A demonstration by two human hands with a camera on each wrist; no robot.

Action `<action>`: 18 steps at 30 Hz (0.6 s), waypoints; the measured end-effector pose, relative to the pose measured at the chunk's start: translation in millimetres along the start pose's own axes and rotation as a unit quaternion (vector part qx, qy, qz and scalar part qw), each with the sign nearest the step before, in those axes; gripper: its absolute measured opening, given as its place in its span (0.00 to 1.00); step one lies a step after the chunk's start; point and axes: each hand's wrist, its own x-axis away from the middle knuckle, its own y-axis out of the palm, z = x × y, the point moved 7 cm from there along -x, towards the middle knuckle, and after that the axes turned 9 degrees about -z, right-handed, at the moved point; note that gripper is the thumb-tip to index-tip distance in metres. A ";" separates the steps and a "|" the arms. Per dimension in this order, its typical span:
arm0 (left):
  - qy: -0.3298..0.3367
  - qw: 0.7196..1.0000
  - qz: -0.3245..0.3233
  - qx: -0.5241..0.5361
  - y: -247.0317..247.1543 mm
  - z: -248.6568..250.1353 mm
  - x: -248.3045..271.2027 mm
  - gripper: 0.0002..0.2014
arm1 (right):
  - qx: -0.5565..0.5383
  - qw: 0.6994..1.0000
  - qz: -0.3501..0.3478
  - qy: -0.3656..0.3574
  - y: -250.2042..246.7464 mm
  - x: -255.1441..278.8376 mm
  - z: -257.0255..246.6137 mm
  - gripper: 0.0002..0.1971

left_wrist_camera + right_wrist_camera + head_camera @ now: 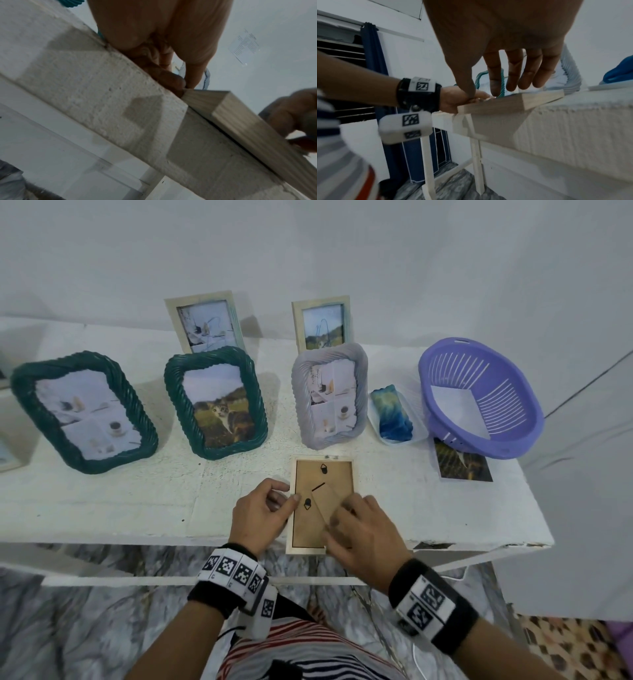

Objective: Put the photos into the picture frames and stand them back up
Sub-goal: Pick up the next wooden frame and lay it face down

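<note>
Right hand (363,529) fingers spread on face-down frame (310,529) (stand seemingly raised), left hand (258,510) pinching its edge.

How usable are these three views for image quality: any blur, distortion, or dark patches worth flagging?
Head view: evenly lit and sharp, wide-angle bending at the table edges, soft shadows behind the standing frames. Left wrist view: motion-blurred, tilted, the left hand fills the top, the wooden frame smeared. Right wrist view: dim, the right hand dark and underexposed, the edges blurred.
</note>
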 end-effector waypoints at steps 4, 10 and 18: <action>0.001 1.000 -0.002 0.002 -0.5 -0.2 -0.3 0.08 | 0.050 0.999 -0.013 0.015 18.3 23.7 -9.6 0.15; 0.007 1.000 -0.003 -0.004 -1.0 -0.3 -0.9 0.09 | 0.017 1.000 0.008 0.000 24.7 26.3 -15.9 0.05; 0.011 1.000 -0.001 0.004 -1.2 1.5 0.1 0.09 | 0.018 0.999 -0.027 -0.022 18.6 23.0 -14.4 0.06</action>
